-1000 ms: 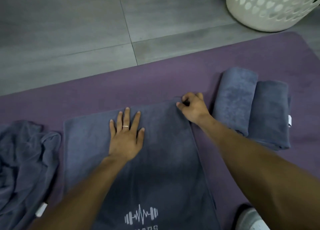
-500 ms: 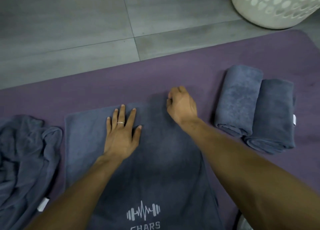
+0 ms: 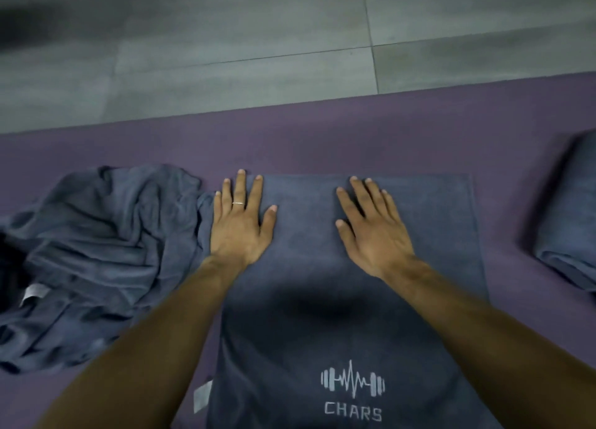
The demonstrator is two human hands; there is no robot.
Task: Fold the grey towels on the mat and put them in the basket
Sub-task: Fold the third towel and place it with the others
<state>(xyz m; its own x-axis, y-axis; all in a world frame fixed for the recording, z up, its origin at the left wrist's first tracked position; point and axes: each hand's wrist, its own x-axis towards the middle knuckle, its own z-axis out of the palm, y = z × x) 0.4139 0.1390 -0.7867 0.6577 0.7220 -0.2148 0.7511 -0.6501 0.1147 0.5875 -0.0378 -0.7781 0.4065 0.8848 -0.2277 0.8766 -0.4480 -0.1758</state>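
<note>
The purple mat [image 3: 387, 132] carries everything. Under both palms lies a flat grey towel [image 3: 348, 315], only partly folded. Left of the left hand [image 3: 240, 227], touching it, is an unfolded heap [image 3: 96, 251]; well right of the right hand [image 3: 371, 232], a folded towel [image 3: 567, 235]. Both hands lie open, fingers spread, gripping nothing. No basket shows.

Flat grey towel with the white dumbbell logo [image 3: 354, 299]: soft matt cloth, fine short nap, smooth where spread; logo print looks flat & slightly chalky. Crumpled grey towel [image 3: 96, 257] at left: same matt fabric w/ a pale woven tag. Purple mat [image 3: 354, 138]: matt, faintly grainy, prob. foam or rubber. Grey tiled floor [image 3: 225, 41]: smooth, low sheen, streaky stone-like finish. Thin metal ring [image 3: 238, 203] on left hand [image 3: 240, 225]: shiny.
</note>
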